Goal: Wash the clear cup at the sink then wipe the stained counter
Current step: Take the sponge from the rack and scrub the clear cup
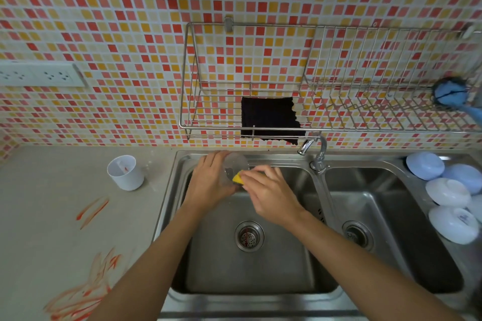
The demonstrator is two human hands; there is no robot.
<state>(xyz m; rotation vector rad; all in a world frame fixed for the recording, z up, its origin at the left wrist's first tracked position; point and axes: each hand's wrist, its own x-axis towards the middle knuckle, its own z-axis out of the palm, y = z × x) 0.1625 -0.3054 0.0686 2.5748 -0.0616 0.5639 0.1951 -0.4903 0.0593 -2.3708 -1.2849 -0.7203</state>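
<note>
I am at the sink [180, 164], over the left bowl. My left hand [210, 185] is wrapped around the clear cup [236, 164], and its grip is closed on the side of the cup. The cup is tipped, with its open end to 3 o'clock. My right hand [271, 195] pinches a yellow sponge [238, 178] in a closed grip and pushes it into the cup at its rim. The tap [314, 148] is at 2 o'clock from the cup. I see no water coming out of it.

I think I am in the middle of the washing part. The cup is being scrubbed, and I guess it needs a rinse after. The wiping is not started. Red stains [92, 210] are on the desk [52, 190] at 8 o'clock from the cup, and more red marks [83, 292] sit lower down at 7 o'clock. A white cup [125, 173] stands on the desk at 9 o'clock.

A white bowl [455, 224] by the right bowl of the sink has a small mark on it, but it is too blurry to read. I see no other words.
</note>
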